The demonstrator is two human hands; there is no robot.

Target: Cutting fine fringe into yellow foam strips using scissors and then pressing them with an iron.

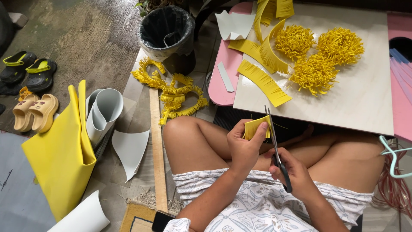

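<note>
Yellow strip [256, 127]: being pinched over the lap by left hand [245, 146]
Right hand [292, 172]: closing around scissors [276, 152], blades apparently cutting fringe
Done: three pompom flowers [317, 53] and fringed strips [262, 81] lying on board [360, 99]
Remaining: yellow sheet [60, 159] waiting uncut on floor

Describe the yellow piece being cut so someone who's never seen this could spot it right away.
Start at the pale wooden board over the person's lap. Just below its near edge, the left hand pinches a small yellow fringed strip against the scissors in the right hand. Unlike the strips lying on the board, it is held up.
</note>
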